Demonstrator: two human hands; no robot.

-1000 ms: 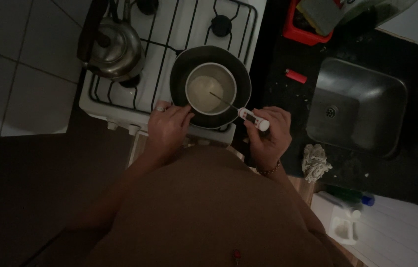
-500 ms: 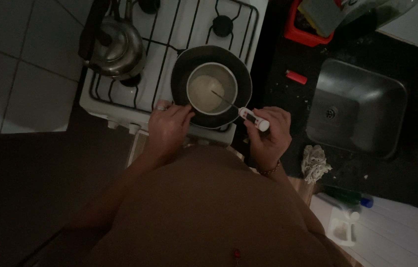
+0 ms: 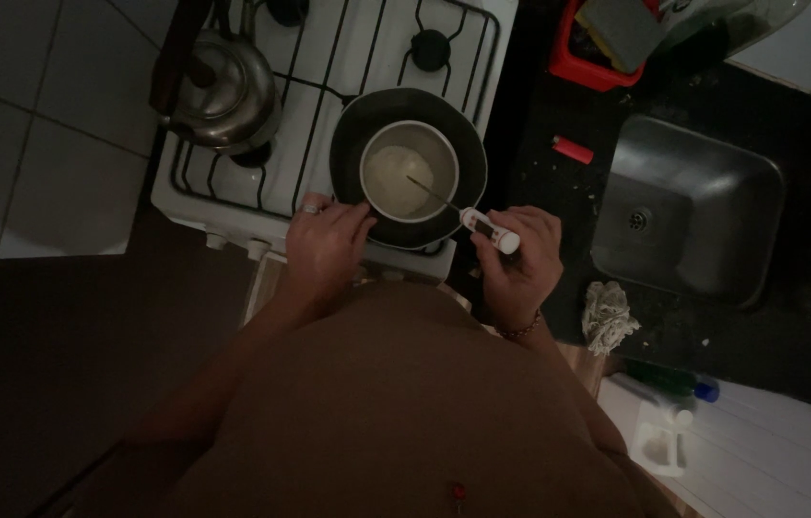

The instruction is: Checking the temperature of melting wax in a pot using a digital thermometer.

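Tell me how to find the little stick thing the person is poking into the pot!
Start at the white stove and find its front burner, where a small metal pot of pale liquid sits inside a wider dark pan. The probe thermometer is in the right hand, its thin needle reaching into the liquid. It alone has a white body.

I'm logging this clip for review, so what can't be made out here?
- White probe thermometer, head view: display too small.
- Left hand: fingertips hidden at the dark pan rim.
- Red tray: cut by top edge.
- Burner flame: hidden under the pan.
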